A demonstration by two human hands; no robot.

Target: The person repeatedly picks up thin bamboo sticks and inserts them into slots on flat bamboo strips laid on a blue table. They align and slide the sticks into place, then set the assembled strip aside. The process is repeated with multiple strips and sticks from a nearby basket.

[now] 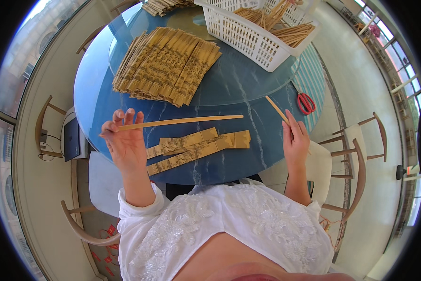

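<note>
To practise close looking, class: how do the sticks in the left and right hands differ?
The left stick runs nearly level across the picture; the right stick slants up to the left. The left stick shows more of its length; the right hand covers much of the right stick. Both are thin, tan and held.

Gold sleeves (196,152), printed, no legible text

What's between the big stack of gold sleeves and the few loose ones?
In the head view, a wooden chopstick, held in the left hand, crosses that stretch.
</note>
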